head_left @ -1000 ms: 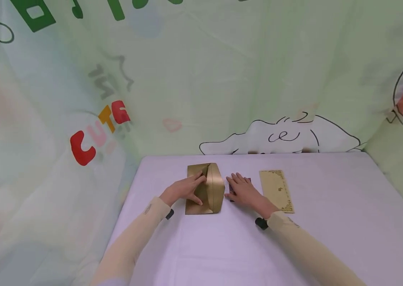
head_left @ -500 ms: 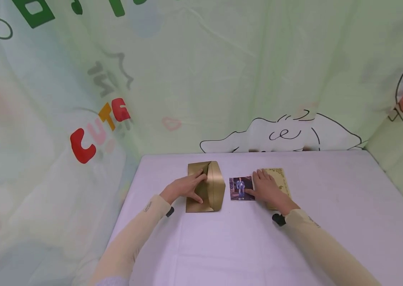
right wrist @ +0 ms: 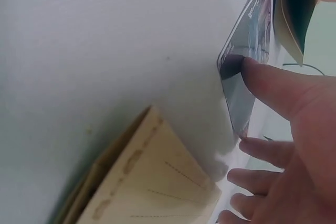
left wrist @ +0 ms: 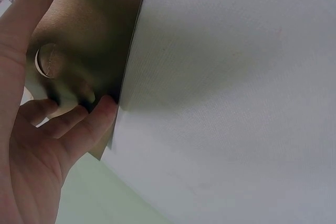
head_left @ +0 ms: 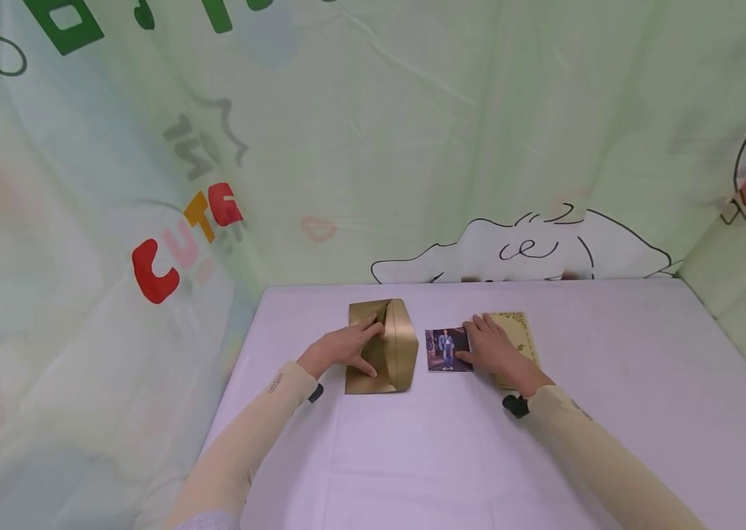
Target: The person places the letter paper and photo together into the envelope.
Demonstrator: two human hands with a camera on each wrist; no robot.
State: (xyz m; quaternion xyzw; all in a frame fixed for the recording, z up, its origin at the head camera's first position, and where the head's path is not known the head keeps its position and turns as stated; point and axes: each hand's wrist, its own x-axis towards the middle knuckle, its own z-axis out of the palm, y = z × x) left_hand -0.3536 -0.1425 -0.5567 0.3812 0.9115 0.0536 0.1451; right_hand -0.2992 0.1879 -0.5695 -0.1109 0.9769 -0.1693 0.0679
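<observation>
A gold envelope (head_left: pixel 402 346) lies on the left with its flap spread to the right. My left hand (head_left: pixel 344 348) rests on its front panel, thumb and fingers spread beside the pocket's gaping mouth; in the left wrist view the fingertips (left wrist: pixel 107 103) press near its edge. To the right is a small square photo (head_left: pixel 442 350) of a figure in blue. My right hand (head_left: pixel 495 351) grips its right side, the thumb (right wrist: pixel 257 74) over the face and the index finger at a corner.
A folded cream card (head_left: pixel 519 331) with a patterned border lies just right of the photo, partly hidden under my right hand. The white cloth-covered table (head_left: pixel 373 456) meets a printed curtain (head_left: pixel 379 147) along its back edge.
My right hand has moved right, from over the photo to its right side, uncovering the picture. Over the last half second it hardly shifts. The left hand stays on the envelope.
</observation>
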